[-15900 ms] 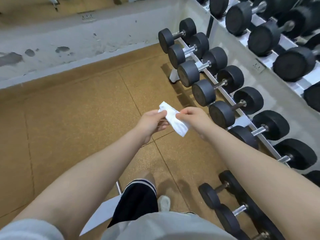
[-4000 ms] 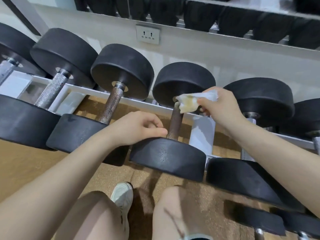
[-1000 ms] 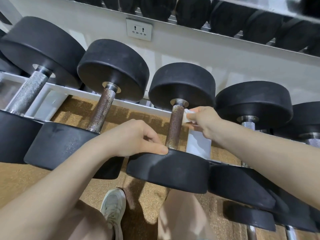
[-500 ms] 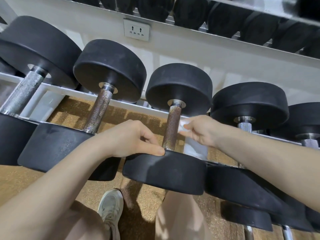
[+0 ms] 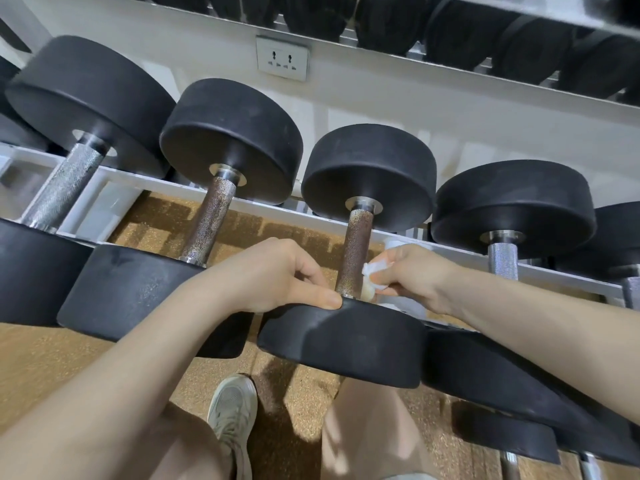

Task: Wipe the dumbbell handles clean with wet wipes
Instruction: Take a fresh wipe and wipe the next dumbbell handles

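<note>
A: Reading left to right, what lies on the rack [image 5: 114,199]?
B: Four dumbbells with round, matte black rubber heads rest across white metal rails. The first handle [image 5: 64,188] is bright knurled steel; the second [image 5: 209,223] and third [image 5: 356,252] are knurled and rust-brown; the fourth [image 5: 503,259] is bright steel.

A: And the hands?
B: The left hand [image 5: 273,275] rests on the near head [image 5: 343,344] of the third dumbbell, fingers curled, thumb pressed flat on its rim. The right hand [image 5: 415,277] pinches a crumpled white wipe [image 5: 370,277], stained yellowish at its lower end, against the right side of the third handle, near its lower end.

A: Any writing?
B: None legible. A white socket [image 5: 282,62] sits on the white wall.

A: The room?
B: Speckled tan cork-like flooring [image 5: 41,362] lies below; a second shelf [image 5: 467,69] of black weights runs above. A grey shoe [image 5: 232,417] shows below.
</note>
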Demonstrator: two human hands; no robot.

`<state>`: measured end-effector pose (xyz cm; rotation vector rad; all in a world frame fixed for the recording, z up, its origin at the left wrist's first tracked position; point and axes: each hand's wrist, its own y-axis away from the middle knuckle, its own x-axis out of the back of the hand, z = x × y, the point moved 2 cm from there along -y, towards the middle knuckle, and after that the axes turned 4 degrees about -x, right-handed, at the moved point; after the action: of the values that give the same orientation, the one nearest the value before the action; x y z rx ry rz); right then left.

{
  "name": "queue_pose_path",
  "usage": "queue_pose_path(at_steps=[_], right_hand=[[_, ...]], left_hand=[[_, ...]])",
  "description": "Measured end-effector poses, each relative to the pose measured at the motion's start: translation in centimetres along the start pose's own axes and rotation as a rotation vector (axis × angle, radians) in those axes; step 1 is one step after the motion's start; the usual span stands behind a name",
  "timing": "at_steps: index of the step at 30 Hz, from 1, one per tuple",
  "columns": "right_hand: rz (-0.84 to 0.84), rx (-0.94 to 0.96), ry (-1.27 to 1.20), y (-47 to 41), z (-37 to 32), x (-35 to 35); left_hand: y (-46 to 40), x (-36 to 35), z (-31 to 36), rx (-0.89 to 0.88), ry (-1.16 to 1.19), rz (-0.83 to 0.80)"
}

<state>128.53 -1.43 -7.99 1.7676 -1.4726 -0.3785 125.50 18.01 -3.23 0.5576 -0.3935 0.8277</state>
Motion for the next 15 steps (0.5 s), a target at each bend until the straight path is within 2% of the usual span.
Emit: queue_pose_path(at_steps=[3,4,6,7,8,9,10,13,15], right_hand=[[0.093,0.21,-0.042,0.0,-0.9,0.9],[0.159,0.353,0.058,0.0,-1.4,1.1],[0.428,0.816,0.539,0.4,-3.0,1.0],[0.5,1.072,0.829,0.6,-3.6,0.5],[0.515,1.278,1.054,0.5,-3.9,-0.1],[0.481,1.379,1.2,0.0,-4.2,-0.5],[0.438,1.374,1.275,-0.1,-4.6,-0.9],[0.293,1.068,1.377,-1.0,-4.7,-2.0],[0.044,0.809,1.32,-1.1,-3.2,-3.0]], left_hand=[[0.1,0.0,-0.2,-0.006,0.017,0.02],[0.1,-0.1,-0.2,-0.003,0.017,0.024],[0.1,-0.1,-0.3,0.004,0.015,0.024],[0.1,0.0,-0.2,0.005,0.014,0.023],[0.1,0.0,-0.2,0.007,0.012,0.019],[0.1,0.0,-0.1,0.009,0.006,0.016],[0.1,0.0,-0.1,0.01,-0.009,0.015],[0.1,0.0,-0.1,0.012,-0.048,0.021],[0.2,-0.1,-0.2,0.014,-0.057,0.023]])
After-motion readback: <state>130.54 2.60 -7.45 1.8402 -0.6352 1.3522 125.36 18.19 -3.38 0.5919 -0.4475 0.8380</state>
